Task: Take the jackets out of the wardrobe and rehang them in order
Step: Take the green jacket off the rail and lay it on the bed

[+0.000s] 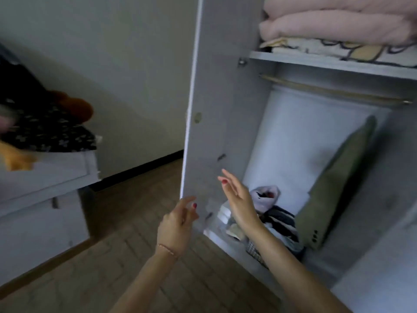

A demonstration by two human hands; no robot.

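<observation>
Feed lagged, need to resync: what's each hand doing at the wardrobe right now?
Left hand: open, fingers loosely curled near the edge of the wardrobe door, holding nothing.
Right hand: open, fingers straight, empty, in front of the wardrobe opening.

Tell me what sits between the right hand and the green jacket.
Head view: a pile of folded clothes on the wardrobe floor lies between the right hand and green jacket.

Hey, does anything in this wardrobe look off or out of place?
Yes. The rail looks bare, while an olive jacket leans slumped against the back wall, apparently off any hanger. Clothes lie in a loose heap on the floor of the wardrobe.
</observation>
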